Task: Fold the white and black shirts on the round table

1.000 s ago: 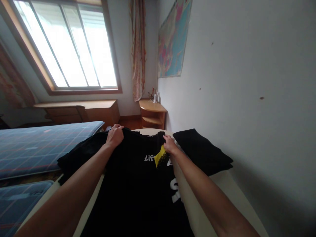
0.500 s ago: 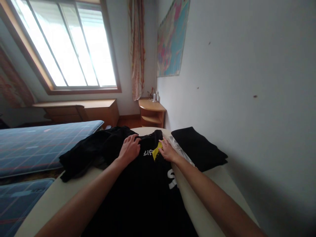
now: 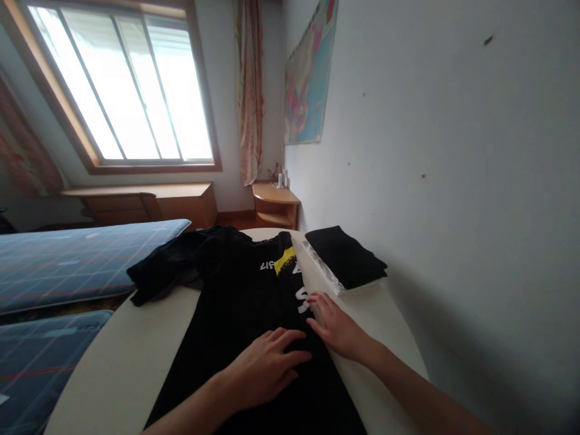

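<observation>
A black T-shirt (image 3: pixel 244 302) with white lettering and a yellow patch lies spread on a pale rounded table (image 3: pixel 122 368). Its right side is folded inward, and its left sleeve part lies bunched toward the far left. Over the lower middle of the shirt is my left hand (image 3: pixel 267 365), fingers apart and holding nothing. My right hand (image 3: pixel 335 326) rests at the shirt's right edge, near the white print, with its fingers loosely spread.
A folded black garment (image 3: pixel 347 257) sits on a clear plastic bag (image 3: pixel 324 266) at the table's far right. Blue plaid mattresses (image 3: pixel 90 260) stand left of the table. The wall (image 3: pixel 475 241) runs close along the right.
Both hands have left the shirt's collar area and come back toward me, the left to the shirt's lower middle, the right to its right edge. The yellow patch now lies uncovered.
</observation>
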A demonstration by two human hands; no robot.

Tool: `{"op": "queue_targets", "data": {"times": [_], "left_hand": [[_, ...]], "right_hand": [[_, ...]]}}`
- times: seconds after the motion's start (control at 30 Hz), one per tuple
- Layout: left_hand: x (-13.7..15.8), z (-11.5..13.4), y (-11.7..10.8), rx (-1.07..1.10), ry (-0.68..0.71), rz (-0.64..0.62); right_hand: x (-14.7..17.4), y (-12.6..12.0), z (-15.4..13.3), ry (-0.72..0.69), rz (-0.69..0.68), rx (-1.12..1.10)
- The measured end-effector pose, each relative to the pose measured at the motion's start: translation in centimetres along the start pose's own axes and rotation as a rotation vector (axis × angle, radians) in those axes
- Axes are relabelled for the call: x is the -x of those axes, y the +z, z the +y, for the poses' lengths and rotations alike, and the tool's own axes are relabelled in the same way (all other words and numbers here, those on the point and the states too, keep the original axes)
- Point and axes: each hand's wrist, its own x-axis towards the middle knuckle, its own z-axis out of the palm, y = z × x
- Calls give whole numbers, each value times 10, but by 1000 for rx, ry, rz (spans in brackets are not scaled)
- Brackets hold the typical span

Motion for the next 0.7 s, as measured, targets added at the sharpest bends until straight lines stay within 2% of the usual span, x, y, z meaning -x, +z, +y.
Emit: {"op": "queue_targets", "data": {"times": [0.2,0.33,0.43,0.5,0.6,0.7], "left_hand": [[2,15,11,-157,174,76],[-2,18,16,-242,243,107],[-5,19,21,-240,223,132],[-5,18,25,-182,186,178],[-4,17,29,-67,126,263],[-3,17,29,13,89,293]], "right_hand": [[77,-28,-36,165,-121,-104],[112,-40,-50,103,-248,-177],[128,-33,-49,103,-286,-145],[134,-21,-44,109,-245,-96],[140,2,-38,101,-114,-29],[143,20,-38,100,-6,25]]}}
